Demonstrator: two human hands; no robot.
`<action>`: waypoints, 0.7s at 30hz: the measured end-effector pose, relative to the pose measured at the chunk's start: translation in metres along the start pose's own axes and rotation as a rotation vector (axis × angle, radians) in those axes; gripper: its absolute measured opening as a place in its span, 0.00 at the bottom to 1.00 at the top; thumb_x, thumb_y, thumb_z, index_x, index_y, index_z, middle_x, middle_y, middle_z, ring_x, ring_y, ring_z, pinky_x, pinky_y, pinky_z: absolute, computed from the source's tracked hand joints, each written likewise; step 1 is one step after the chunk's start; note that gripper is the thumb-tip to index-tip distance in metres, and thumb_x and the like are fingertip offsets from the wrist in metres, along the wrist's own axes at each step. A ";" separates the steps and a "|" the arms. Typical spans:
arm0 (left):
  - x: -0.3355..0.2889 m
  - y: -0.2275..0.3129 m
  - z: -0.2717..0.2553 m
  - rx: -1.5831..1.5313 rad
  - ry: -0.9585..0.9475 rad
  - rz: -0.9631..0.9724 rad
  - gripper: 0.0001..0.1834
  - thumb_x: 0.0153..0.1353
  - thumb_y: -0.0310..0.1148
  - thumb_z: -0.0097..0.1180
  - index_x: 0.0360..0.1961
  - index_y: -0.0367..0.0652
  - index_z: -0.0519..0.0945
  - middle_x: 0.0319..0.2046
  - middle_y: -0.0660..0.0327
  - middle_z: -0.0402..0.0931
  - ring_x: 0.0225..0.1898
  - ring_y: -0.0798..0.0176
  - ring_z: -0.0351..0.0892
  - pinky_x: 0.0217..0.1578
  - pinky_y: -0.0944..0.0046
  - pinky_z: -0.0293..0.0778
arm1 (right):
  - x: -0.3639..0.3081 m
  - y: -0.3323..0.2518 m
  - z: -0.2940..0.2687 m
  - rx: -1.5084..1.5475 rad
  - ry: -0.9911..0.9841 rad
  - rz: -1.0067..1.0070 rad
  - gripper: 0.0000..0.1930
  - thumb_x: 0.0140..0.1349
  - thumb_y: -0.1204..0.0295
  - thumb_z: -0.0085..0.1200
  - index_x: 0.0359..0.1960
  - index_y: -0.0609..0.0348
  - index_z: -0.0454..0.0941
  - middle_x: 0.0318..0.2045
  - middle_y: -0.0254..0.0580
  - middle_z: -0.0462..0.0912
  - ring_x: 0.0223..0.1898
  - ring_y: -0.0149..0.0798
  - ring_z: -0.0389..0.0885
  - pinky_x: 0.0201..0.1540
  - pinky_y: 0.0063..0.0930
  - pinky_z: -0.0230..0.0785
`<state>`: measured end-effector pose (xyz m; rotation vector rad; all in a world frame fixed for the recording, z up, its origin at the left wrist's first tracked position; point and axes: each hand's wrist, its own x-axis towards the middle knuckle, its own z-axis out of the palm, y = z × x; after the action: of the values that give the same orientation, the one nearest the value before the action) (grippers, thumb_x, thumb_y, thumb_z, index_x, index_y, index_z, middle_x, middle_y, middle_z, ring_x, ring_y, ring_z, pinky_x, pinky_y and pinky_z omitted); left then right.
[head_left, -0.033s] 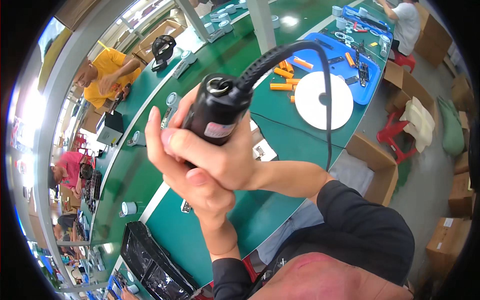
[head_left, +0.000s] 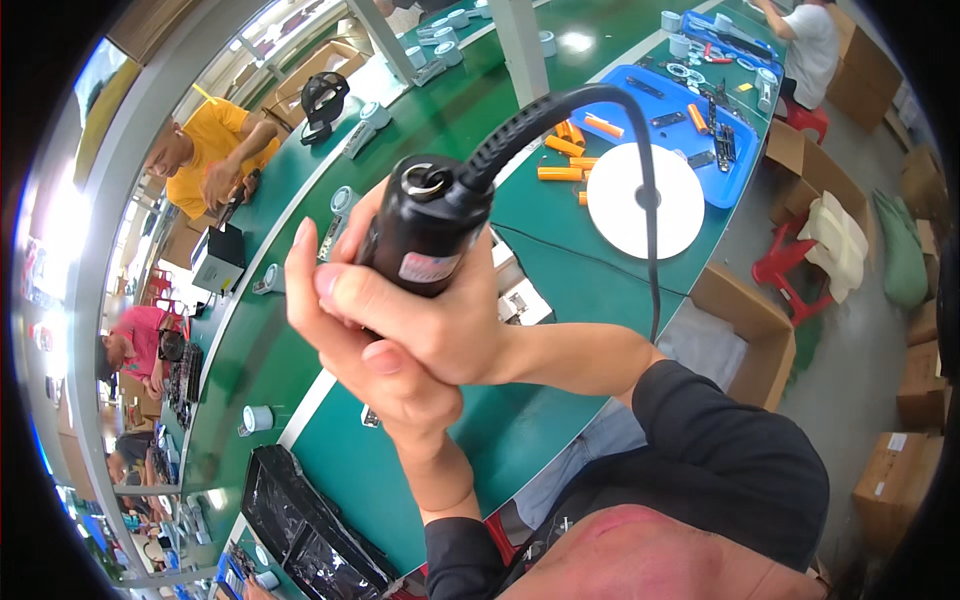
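A black electric screwdriver stands tilted in front of me, its metal hanging ring up and a thick black cable arching off its top to the right. Wrapped round its body is my right hand. My left hand is closed just below and against the right one, its fingers bent up on the left side. The screwdriver's lower end and whatever the left fingers hold are hidden behind the hands. Behind my right wrist shows part of a white tray with small parts.
On the green bench lie a white disc, orange cylinders and a blue tray of parts. A black plastic bag is at near left. An open carton stands at right. Co-workers sit across the bench.
Both hands and the screwdriver have shifted slightly left and down together. The grip looks the same. Across the bench, the hand of the person in yellow has moved lower.
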<state>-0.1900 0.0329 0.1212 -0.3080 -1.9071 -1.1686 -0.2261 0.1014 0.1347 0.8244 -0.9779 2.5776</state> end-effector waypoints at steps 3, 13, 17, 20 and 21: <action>0.008 -0.011 0.000 -0.124 -0.050 0.147 0.52 0.76 0.72 0.33 0.75 0.29 0.63 0.60 0.42 0.79 0.58 0.46 0.82 0.62 0.51 0.74 | -0.001 0.000 0.008 -0.014 0.066 -0.044 0.07 0.60 0.81 0.67 0.34 0.60 0.79 0.28 0.35 0.84 0.28 0.25 0.83 0.32 0.23 0.75; 0.017 -0.008 -0.029 -0.033 -0.057 0.048 0.34 0.85 0.51 0.38 0.58 0.25 0.81 0.48 0.49 0.86 0.46 0.57 0.87 0.52 0.61 0.79 | 0.005 -0.009 -0.008 -0.142 -0.065 -0.246 0.11 0.60 0.84 0.66 0.39 0.62 0.76 0.29 0.35 0.84 0.30 0.24 0.84 0.33 0.21 0.75; 0.016 -0.013 -0.031 0.088 -0.148 0.128 0.26 0.85 0.40 0.39 0.54 0.27 0.84 0.46 0.52 0.86 0.49 0.62 0.84 0.57 0.58 0.78 | 0.002 0.008 -0.007 -0.136 -0.059 -0.251 0.11 0.59 0.83 0.67 0.39 0.62 0.76 0.31 0.36 0.84 0.31 0.23 0.84 0.34 0.21 0.76; 0.017 -0.011 -0.029 0.115 -0.165 0.056 0.22 0.83 0.37 0.43 0.52 0.28 0.85 0.42 0.54 0.88 0.45 0.65 0.84 0.58 0.58 0.78 | 0.004 0.011 -0.008 -0.180 -0.047 -0.222 0.11 0.59 0.84 0.66 0.39 0.64 0.77 0.31 0.36 0.85 0.31 0.24 0.84 0.35 0.22 0.77; 0.020 -0.009 -0.027 0.150 -0.179 0.082 0.22 0.83 0.36 0.43 0.52 0.27 0.85 0.42 0.52 0.89 0.41 0.63 0.86 0.55 0.59 0.80 | 0.004 0.011 -0.009 -0.189 -0.045 -0.201 0.11 0.59 0.84 0.66 0.39 0.64 0.77 0.31 0.36 0.85 0.31 0.24 0.84 0.36 0.22 0.77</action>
<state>-0.1927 0.0019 0.1362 -0.4166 -2.1041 -0.9646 -0.2378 0.0996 0.1255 0.8833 -1.0734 2.2679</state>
